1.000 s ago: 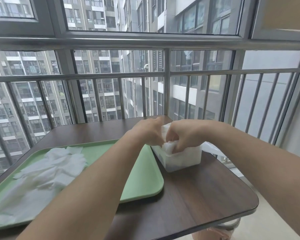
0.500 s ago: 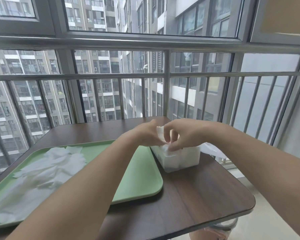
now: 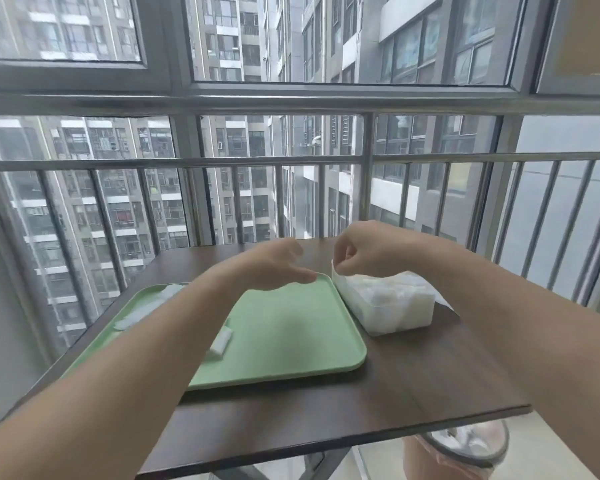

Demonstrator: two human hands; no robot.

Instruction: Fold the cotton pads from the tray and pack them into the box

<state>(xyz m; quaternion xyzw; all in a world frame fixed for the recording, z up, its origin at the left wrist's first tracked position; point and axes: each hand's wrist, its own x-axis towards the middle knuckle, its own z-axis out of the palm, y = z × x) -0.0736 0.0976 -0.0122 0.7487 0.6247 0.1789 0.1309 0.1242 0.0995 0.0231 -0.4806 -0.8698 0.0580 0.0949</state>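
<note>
A green tray (image 3: 291, 334) lies on the dark wooden table (image 3: 413, 382). My left forearm hides most of the loose white cotton pads on it; bits show at the far left (image 3: 163, 296) and by my arm (image 3: 222, 341). A translucent white box (image 3: 388, 310) with folded pads inside stands right of the tray. My left hand (image 3: 278, 265) hovers above the tray's far right corner, fingers relaxed and holding nothing. My right hand (image 3: 364, 251) is over the box's far left corner, thumb and fingers curled and pinching a white pad's edge (image 3: 336, 269).
A metal railing (image 3: 368, 157) and windows stand just behind the table. Below the table's right front corner sits a round bin (image 3: 465, 448) lined with plastic. The table's front edge runs close to me.
My left hand has let go at the box and moved left over the tray. My right hand stays at the box's corner. The view has shifted slightly.
</note>
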